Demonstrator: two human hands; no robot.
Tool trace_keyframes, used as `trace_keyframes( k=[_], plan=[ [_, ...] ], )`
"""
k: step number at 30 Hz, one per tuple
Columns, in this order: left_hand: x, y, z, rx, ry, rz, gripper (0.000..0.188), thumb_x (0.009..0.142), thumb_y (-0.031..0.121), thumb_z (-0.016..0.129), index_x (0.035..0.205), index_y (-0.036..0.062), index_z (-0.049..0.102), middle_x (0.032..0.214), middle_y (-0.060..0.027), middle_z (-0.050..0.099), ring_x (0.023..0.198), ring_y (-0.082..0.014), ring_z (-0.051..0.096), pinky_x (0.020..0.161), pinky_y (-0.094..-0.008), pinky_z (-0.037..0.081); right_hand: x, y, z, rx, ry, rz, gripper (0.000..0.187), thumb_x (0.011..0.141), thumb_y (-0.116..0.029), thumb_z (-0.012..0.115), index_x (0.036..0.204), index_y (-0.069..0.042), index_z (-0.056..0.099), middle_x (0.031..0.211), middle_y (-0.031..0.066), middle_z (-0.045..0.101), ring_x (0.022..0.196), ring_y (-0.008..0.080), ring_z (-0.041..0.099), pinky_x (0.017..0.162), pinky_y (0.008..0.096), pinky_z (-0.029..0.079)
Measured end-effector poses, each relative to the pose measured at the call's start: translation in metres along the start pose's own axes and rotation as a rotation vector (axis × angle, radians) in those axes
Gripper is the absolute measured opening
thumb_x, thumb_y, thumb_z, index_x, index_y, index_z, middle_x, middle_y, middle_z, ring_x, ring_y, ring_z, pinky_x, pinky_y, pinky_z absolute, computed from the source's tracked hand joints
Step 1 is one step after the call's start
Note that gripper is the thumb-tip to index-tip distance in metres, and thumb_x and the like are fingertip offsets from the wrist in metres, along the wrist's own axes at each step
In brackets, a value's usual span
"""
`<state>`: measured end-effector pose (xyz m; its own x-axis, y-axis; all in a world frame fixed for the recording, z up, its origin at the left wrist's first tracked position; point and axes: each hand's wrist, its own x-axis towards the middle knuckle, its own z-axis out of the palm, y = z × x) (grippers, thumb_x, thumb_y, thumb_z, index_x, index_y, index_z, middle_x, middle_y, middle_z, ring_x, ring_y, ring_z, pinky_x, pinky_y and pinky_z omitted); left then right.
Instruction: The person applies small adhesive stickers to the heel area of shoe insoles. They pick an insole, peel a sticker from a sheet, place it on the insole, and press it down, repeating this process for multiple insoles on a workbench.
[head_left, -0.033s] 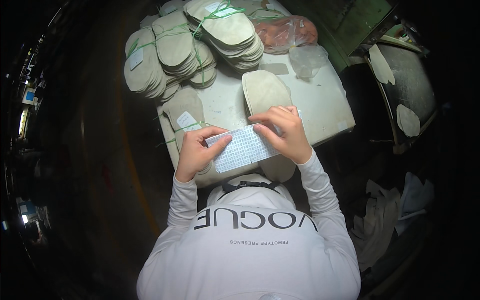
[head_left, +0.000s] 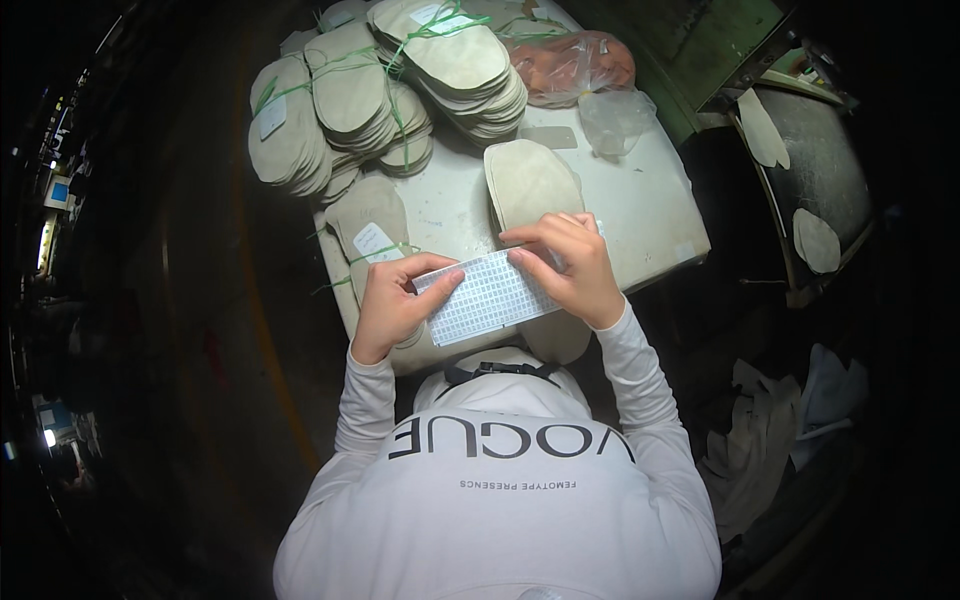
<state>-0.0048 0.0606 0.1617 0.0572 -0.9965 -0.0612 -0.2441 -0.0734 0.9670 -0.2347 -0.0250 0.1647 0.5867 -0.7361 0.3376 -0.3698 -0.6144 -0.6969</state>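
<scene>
Left hand (head_left: 392, 305) pinches printed sheet (head_left: 485, 308) by left end; right hand (head_left: 575, 265) grasps its upper right edge. Beyond: sole-shaped stack (head_left: 532, 182), white table (head_left: 645, 200).

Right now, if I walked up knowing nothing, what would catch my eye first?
Probably the white sheet with a fine printed grid, held between the person's left hand and right hand over the table's near edge. Next come the green-tied stacks of pale, sole-shaped pieces at the table's far left, then the clear plastic bag with something reddish-brown inside, at the far right.
</scene>
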Motion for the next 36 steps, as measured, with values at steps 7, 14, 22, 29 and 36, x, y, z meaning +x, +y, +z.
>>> trace_keyframes(
  k=[7, 14, 22, 29, 36],
  plan=[
    [0.001, 0.004, 0.0, 0.02, -0.012, 0.044, 0.017, 0.086, 0.01, 0.071, 0.095, -0.0029, 0.074, 0.079, -0.0074, 0.074, 0.069, -0.0081, 0.065, 0.062, -0.0221, 0.05, -0.002, 0.001, 0.007, -0.072, 0.213, -0.205, 0.017, 0.075, -0.01, 0.076, 0.092, -0.009, 0.073, 0.095, 0.0028, 0.071, 0.092, 0.0211, 0.063, 0.087, 0.0346, 0.041],
    [0.0, 0.006, 0.003, 0.003, -0.031, 0.064, 0.015, 0.088, 0.009, 0.071, 0.094, -0.0038, 0.073, 0.078, -0.0027, 0.069, 0.068, -0.005, 0.059, 0.059, -0.0191, 0.045, -0.008, -0.001, 0.013, 0.01, 0.277, -0.168, 0.017, 0.072, -0.002, 0.076, 0.088, -0.006, 0.072, 0.093, 0.005, 0.071, 0.095, 0.0254, 0.064, 0.084, 0.0372, 0.049],
    [0.003, 0.008, 0.008, 0.039, -0.064, 0.038, 0.017, 0.087, 0.011, 0.071, 0.095, -0.003, 0.074, 0.077, -0.006, 0.072, 0.067, -0.0077, 0.063, 0.061, -0.0222, 0.05, -0.014, -0.007, 0.019, 0.082, 0.3, -0.145, 0.034, 0.071, 0.001, 0.075, 0.104, -0.007, 0.071, 0.087, 0.005, 0.07, 0.087, 0.023, 0.065, 0.079, 0.0349, 0.05],
    [0.006, 0.005, 0.012, 0.005, -0.088, 0.006, 0.017, 0.086, 0.011, 0.071, 0.096, -0.0029, 0.073, 0.078, -0.0052, 0.072, 0.071, -0.0071, 0.063, 0.065, -0.0223, 0.05, -0.015, -0.006, 0.02, 0.26, 0.228, -0.067, 0.053, 0.073, 0.006, 0.073, 0.124, -0.006, 0.063, 0.104, 0.0106, 0.065, 0.087, 0.0198, 0.065, 0.075, 0.0306, 0.053],
    [0.017, 0.0, 0.018, 0.255, -0.261, 0.076, 0.016, 0.081, 0.01, 0.075, 0.092, -0.0016, 0.073, 0.076, -0.0049, 0.07, 0.068, -0.0076, 0.062, 0.065, -0.0228, 0.048, -0.019, 0.001, 0.022, 0.315, 0.066, -0.022, 0.062, 0.076, 0.008, 0.07, 0.134, -0.008, 0.056, 0.116, 0.0103, 0.053, 0.08, 0.0165, 0.063, 0.072, 0.0256, 0.054]
  ],
)
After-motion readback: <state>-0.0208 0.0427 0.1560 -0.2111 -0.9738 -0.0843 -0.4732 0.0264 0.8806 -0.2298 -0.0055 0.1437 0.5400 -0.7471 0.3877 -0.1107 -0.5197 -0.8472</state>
